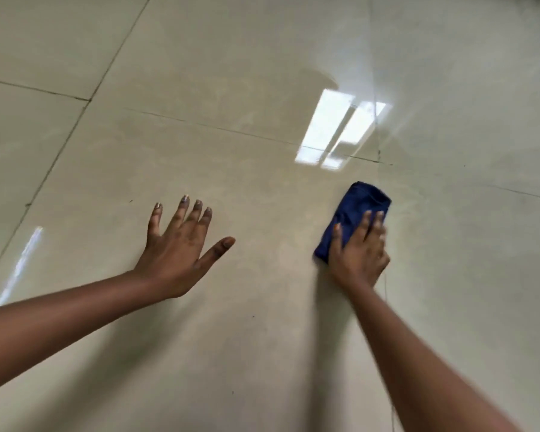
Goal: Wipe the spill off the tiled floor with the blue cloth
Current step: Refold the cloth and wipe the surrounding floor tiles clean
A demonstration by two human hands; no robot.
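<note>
A folded dark blue cloth (360, 202) lies on the glossy beige tiled floor (247, 169), right of centre. My right hand (360, 251) presses flat on the cloth's near half, fingers straight and slightly blurred. My left hand (181, 244) is spread wide over the floor to the left, fingers and thumb extended, holding nothing. No spill stands out plainly; the tile beyond the cloth looks shiny.
Dark grout lines (200, 124) cross the floor. A bright ceiling-light reflection (337, 132) sits beyond the cloth, and a fainter streak (21, 266) shows at the left. A few small dark specks dot the near tile.
</note>
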